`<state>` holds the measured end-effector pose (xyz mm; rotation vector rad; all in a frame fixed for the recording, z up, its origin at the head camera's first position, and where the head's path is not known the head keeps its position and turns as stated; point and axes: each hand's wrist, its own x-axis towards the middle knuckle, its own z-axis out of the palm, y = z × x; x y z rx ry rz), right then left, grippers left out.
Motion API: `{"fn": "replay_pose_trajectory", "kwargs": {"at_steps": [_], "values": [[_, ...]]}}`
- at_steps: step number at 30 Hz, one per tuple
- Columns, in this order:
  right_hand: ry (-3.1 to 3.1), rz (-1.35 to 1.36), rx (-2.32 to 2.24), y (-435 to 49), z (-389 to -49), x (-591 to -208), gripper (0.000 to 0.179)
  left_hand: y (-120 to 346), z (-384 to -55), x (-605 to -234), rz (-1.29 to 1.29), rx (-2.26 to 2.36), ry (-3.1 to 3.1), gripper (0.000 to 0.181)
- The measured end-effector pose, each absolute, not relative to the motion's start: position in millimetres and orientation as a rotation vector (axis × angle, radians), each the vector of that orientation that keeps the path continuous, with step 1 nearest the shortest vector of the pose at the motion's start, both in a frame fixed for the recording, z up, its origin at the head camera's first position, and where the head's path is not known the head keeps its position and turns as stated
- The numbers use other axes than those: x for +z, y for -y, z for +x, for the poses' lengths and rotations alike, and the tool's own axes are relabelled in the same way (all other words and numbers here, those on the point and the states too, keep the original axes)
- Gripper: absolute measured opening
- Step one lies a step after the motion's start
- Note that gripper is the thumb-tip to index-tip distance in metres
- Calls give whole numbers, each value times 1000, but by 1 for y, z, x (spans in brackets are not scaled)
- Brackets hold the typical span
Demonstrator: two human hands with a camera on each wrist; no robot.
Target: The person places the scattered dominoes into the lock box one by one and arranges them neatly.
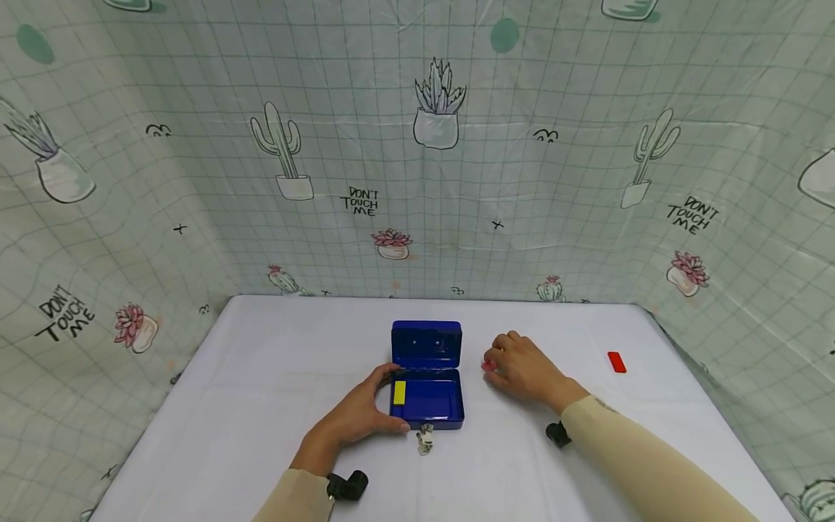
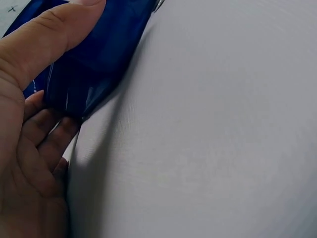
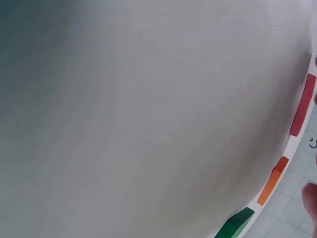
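A blue metal cash box [image 1: 427,423] stands on the table with its lid [image 1: 427,345] raised. A yellow block [image 1: 399,392] lies inside at the box's left. My left hand [image 1: 357,415] grips the box's left side, thumb at the front corner and fingers at the back. In the left wrist view the thumb lies over the blue box [image 2: 106,54]. Right of the box, my right hand [image 1: 524,368] pinches a small pinkish-red piece [image 1: 488,366], mostly hidden by the fingers. Only bits of fingertips [image 3: 310,198] show at the right wrist view's edge.
A red block [image 1: 616,362] lies farther right on the white table [image 1: 313,341]. Keys [image 1: 425,439] hang at the box's front latch. The right wrist view shows a red block [image 3: 303,105], an orange block [image 3: 273,181] and a green block [image 3: 235,223]. Patterned cloth [image 1: 457,181] surrounds the table.
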<state>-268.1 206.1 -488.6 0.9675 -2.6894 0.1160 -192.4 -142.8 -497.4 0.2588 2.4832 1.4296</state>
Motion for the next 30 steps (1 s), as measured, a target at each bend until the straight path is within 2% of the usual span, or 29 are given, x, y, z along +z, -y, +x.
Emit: {"fn": "replay_pose_trajectory", "kwargs": {"at_steps": [7, 15, 25, 30], "values": [[2610, 807, 97, -208, -262, -487, 41, 141, -192, -499, 247, 1439, -2490, 114], [2685, 748, 26, -208, -259, -487, 47, 141, -191, -499, 267, 1444, -2489, 115], [2734, 722, 78, -210, -262, -494, 34, 143, -191, -495, 288, 1406, -2478, 117], [2753, 704, 105, -209, -263, -494, 33, 142, -191, -494, 302, 1397, -2485, 116]]}}
